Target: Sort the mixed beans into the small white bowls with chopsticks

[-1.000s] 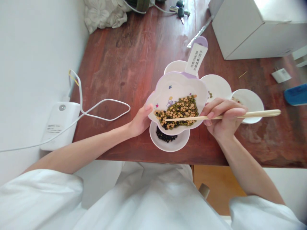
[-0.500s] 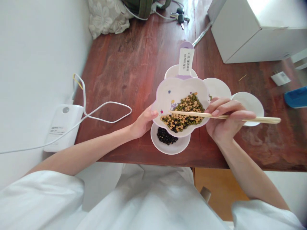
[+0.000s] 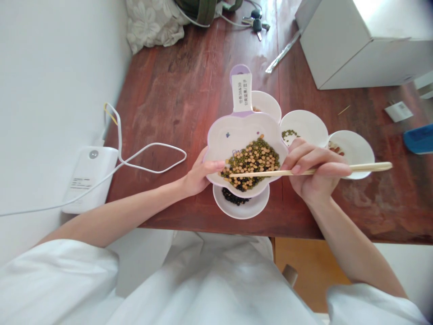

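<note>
My left hand [image 3: 202, 174] grips the left rim of a white, purple-edged, flower-shaped bowl [image 3: 219, 131], its thumb over the edge. The labelled handle points away from me. Mixed green, tan and black beans [image 3: 253, 160] lie heaped in its near right part. My right hand [image 3: 313, 171] is closed around a pair of chopsticks [image 3: 368, 167], whose tips reach the beans near my left thumb. Partly under the bowl stands a white dish [image 3: 241, 212] with black beans [image 3: 233, 197]. Green beans [image 3: 290, 134] lie in another white dish [image 3: 309, 122], right of the bowl.
A third white dish [image 3: 269, 103] sits behind the bowl, and a fourth dish [image 3: 358, 151] with brown bits stands far right. A power bank [image 3: 89, 178] with a white cable lies left. Keys [image 3: 257, 22], a white box [image 3: 348, 49] and a blue object [image 3: 419, 138] are farther out.
The bowl has shifted left and its handle has swung left, uncovering more of the dishes behind and to the right. The chopstick tips moved down and left into the beans.
</note>
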A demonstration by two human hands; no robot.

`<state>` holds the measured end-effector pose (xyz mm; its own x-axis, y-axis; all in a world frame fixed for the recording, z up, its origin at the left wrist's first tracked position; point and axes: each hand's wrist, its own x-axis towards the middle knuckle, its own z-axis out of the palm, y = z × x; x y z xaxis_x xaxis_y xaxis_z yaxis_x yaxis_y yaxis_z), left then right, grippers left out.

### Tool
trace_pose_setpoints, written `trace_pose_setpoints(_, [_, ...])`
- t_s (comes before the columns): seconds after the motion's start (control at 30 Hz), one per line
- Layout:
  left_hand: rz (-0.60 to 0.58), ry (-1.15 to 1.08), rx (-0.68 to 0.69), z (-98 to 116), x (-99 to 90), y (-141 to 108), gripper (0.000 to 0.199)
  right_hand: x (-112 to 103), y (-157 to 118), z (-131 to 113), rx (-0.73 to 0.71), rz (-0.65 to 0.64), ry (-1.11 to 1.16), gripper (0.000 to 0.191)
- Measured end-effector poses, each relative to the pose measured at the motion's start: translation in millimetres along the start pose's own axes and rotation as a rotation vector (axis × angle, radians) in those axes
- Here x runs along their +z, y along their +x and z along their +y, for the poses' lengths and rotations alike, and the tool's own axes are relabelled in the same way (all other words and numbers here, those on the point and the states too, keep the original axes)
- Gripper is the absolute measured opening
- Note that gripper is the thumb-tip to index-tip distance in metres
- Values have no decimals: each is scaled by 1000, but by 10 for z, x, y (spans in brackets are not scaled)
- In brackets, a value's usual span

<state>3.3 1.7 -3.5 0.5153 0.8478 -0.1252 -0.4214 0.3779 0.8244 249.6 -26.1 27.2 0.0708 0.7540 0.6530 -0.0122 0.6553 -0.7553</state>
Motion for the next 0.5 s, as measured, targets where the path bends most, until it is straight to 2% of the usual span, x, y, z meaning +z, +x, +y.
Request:
trace_pose_setpoints(0.1, [58,-38,36,-6,27,13,74,-61,0,-49,24,-12,-24,60])
trace_pose_setpoints(0.2, [52,-40,39,-33,21,16,73,-114,3,-90,21,-17,-44,61])
trace_pose_setpoints(0.4, [86,-23,56,-83,-17,-3,63,-120,0,-166,11,-49,-107,57])
trace_pose_setpoints(0.5, [93,-26,70,-108,-36,-4,62,-111,-4,-202,-46,-48,-162,53])
